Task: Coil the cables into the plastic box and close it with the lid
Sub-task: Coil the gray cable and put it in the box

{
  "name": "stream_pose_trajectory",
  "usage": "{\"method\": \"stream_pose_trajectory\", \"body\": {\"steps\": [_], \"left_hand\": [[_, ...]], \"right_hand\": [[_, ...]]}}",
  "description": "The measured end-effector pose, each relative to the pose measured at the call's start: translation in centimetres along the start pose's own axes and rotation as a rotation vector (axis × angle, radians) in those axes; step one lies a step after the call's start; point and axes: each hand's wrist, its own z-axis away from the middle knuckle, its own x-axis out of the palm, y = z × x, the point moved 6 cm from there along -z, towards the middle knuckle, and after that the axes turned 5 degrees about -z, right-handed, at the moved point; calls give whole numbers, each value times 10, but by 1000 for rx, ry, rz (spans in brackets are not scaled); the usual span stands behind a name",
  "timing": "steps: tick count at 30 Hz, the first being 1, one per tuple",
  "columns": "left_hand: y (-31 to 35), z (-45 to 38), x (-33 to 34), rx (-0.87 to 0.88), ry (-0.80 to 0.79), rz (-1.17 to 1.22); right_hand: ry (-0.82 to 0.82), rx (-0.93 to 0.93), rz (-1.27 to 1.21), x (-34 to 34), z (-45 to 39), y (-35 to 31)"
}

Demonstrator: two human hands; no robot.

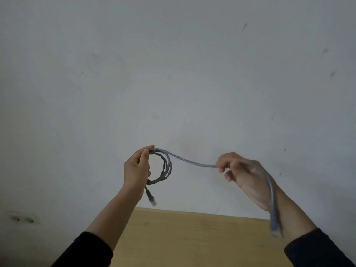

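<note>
While both arms are raised in front of a pale wall [173,74], a grey cable [192,162] is stretched between the two hands, well above the wooden table [192,237] whose top shows at the bottom of the view. The left hand [137,168] is clenched around a small coil [163,167] of several loops; thumb and fingertips pinch the top of the coil, and the loops hang to the right of the palm, toward the other hand. From the bottom of the coil, a short tail drops past the left wrist and ends in a dark connector [152,199] that dangles just above the table's far edge. From the top of the coil, a single strand leaves the pinch and sags in a shallow curve across to the right hand [244,176]. That hand is closed on the strand, with the fingers curled over it where it enters the fist. Beyond the grasp, the cable arches over the back of the hand and falls along the right forearm, ending in a second connector [274,227], blurred, which hangs beside the wrist and over the table's right part. Both forearms wear dark sleeves [86,251] pushed up. On the wall, left of the table and low, sits a double socket [24,218].
</note>
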Motion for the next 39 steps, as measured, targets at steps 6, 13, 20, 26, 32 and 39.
{"method": "stream_pose_trajectory", "body": {"steps": [6, 13, 20, 26, 32, 39], "left_hand": [[-19, -4, -9, -88, 48, -17], [-9, 16, 19, -103, -156, 98], [4, 34, 39, -92, -339, 159], [9, 46, 51, -44, -461, 110], [-10, 57, 59, -78, -486, 64], [-5, 55, 52, 39, -301, -49]], "right_hand": [[449, 136, -542, -38, 1, 20], [252, 404, 681, -26, 4, 32], [-9, 393, 1226, -5, 1, 32], [-194, 406, 1479, 14, 4, 47], [-263, 194, 1296, 45, -2, 39], [-5, 413, 95, 55, 7, 53]]}}
